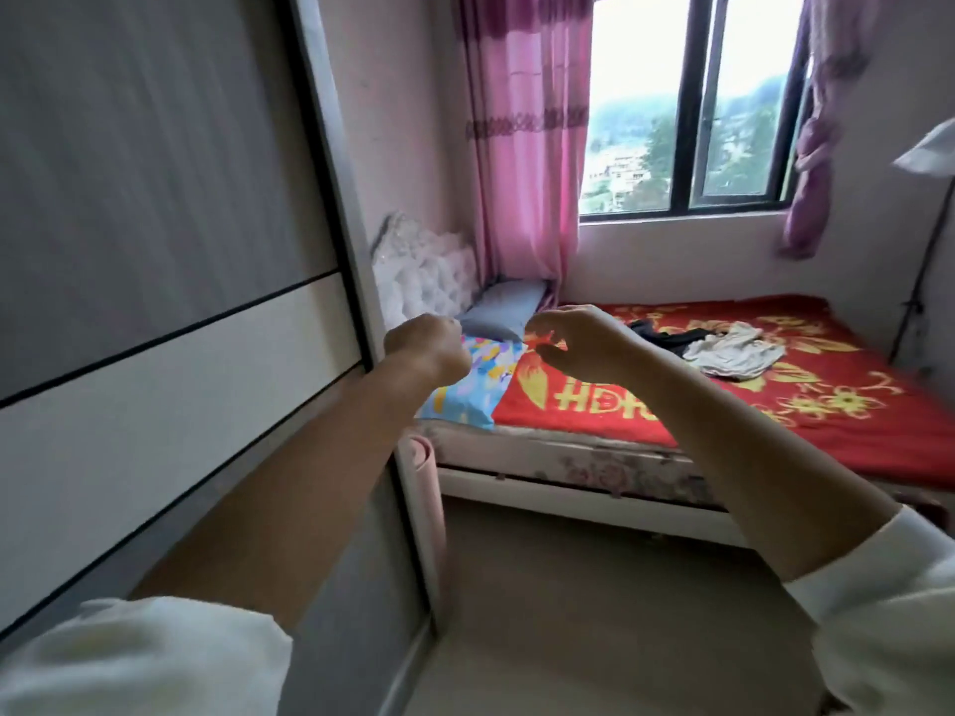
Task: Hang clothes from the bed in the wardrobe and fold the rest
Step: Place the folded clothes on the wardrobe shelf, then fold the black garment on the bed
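My left hand is curled into a loose fist holding nothing I can make out; my right hand hangs with fingers bent, seemingly empty, both raised beside the closed wardrobe. The clothes, a dark garment touching a pale garment, lie crumpled mid-bed on the red blanket, well apart from both hands. To my mind the step is the approach: I would step to the bed, lift one garment by its shoulders and shake it flat before opening the wardrobe.
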### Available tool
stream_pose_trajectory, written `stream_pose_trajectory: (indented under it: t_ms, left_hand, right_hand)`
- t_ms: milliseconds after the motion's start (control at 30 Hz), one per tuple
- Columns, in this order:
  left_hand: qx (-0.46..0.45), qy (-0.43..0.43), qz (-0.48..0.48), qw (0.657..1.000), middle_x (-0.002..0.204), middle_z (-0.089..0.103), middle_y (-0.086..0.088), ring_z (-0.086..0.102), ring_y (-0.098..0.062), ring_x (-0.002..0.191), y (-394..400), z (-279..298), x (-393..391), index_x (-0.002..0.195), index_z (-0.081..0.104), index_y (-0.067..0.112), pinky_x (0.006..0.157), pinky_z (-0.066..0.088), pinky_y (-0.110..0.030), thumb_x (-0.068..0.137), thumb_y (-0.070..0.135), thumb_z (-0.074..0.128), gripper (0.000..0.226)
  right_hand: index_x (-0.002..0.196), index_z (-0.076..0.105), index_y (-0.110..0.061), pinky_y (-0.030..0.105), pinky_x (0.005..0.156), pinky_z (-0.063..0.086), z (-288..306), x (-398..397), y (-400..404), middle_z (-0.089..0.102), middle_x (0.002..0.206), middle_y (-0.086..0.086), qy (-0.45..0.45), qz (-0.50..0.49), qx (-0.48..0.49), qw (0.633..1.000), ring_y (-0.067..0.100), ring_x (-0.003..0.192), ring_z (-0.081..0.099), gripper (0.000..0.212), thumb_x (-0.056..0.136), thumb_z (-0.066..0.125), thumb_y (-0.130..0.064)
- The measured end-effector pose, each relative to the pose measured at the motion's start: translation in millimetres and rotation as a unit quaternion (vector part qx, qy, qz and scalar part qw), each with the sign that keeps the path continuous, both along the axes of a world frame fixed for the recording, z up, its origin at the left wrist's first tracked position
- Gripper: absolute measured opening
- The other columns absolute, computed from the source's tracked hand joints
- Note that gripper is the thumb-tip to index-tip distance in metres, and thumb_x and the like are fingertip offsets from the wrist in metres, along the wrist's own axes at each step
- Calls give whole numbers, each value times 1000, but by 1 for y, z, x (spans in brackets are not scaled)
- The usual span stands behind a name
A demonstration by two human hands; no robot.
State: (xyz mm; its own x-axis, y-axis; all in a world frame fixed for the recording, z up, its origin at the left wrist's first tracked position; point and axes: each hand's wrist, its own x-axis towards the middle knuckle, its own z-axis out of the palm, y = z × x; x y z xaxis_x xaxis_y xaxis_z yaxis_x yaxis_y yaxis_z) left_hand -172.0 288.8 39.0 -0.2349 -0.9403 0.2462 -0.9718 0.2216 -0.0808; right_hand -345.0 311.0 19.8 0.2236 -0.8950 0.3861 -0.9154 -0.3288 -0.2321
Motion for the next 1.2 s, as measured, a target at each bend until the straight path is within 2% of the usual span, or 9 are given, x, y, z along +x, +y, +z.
stream_pose_trajectory:
  t_ms: [133, 267, 333, 433, 567, 667, 800, 1033, 1200]
  left_hand:
    - [17, -15, -58, 998, 132, 50, -8, 48, -26, 120, -57, -9, -110, 122, 52, 12, 91, 41, -33, 93, 27, 43, 34]
    - [24, -27, -101, 994, 131, 52, -9, 50, -26, 120, -126, -23, -201, 124, 55, 12, 93, 43, -33, 92, 27, 45, 37]
    - [24, -26, -122, 992, 130, 53, -8, 50, -25, 119, -170, -32, -247, 122, 55, 11, 91, 43, -33, 92, 28, 46, 35]
    - [31, -34, -150, 988, 126, 55, -6, 53, -24, 116, -229, -42, -294, 118, 57, 12, 86, 44, -31, 91, 27, 46, 32]
    - [39, -13, -175, 984, 120, 57, -4, 55, -23, 110, -335, -46, -360, 112, 58, 13, 75, 41, -29, 91, 28, 47, 28]
    - [64, -14, -176, 982, 119, 57, -4, 55, -23, 109, -400, -52, -395, 111, 59, 14, 72, 39, -29, 91, 27, 46, 27]
    - [102, -34, -177, 978, 118, 59, -3, 57, -23, 108, -493, -82, -460, 108, 60, 13, 72, 40, -29, 92, 29, 45, 27]
    - [156, -76, -171, 970, 119, 57, 0, 55, -20, 109, -639, -145, -569, 112, 58, 16, 69, 38, -27, 93, 28, 43, 26]
    - [190, -63, -100, 975, 119, 57, -1, 55, -21, 109, -763, -190, -634, 114, 56, 15, 73, 40, -29, 95, 31, 42, 28]
  right_hand:
    - [121, 58, -8, 26, 87, 40, -10, -100, -33, 62, 119, 14, -23, -61, 14, 998, 27, 110, 57, 33, 89, 53, -13]
    - [121, 59, -10, 18, 73, 32, -31, -187, -81, 63, 118, 11, -25, -117, 39, 992, 23, 109, 57, 31, 91, 51, -13]
    - [118, 60, -7, 18, 75, 36, -42, -234, -117, 63, 116, 12, -32, -145, 44, 988, 24, 106, 59, 29, 91, 52, -13]
    - [108, 64, -3, 30, 82, 45, -55, -289, -164, 65, 108, 14, -38, -183, 57, 981, 26, 95, 60, 23, 90, 51, -11]
    - [113, 63, -7, 21, 80, 39, -55, -361, -240, 64, 113, 11, -47, -250, 71, 965, 24, 101, 60, 26, 91, 52, -13]
    - [116, 62, -5, 24, 93, 39, -54, -404, -284, 63, 116, 14, -82, -277, 98, 952, 24, 106, 59, 27, 91, 52, -10]
    - [120, 59, -4, 26, 95, 45, -71, -477, -356, 60, 122, 12, -98, -303, 137, 938, 23, 111, 58, 30, 92, 53, -11]
    - [122, 58, -7, 24, 89, 43, -124, -595, -515, 59, 123, 9, -114, -309, 197, 923, 21, 111, 56, 31, 94, 50, -17]
    - [111, 63, -4, 24, 82, 44, -176, -681, -655, 64, 113, 11, -98, -274, 241, 926, 23, 102, 59, 25, 93, 48, -13]
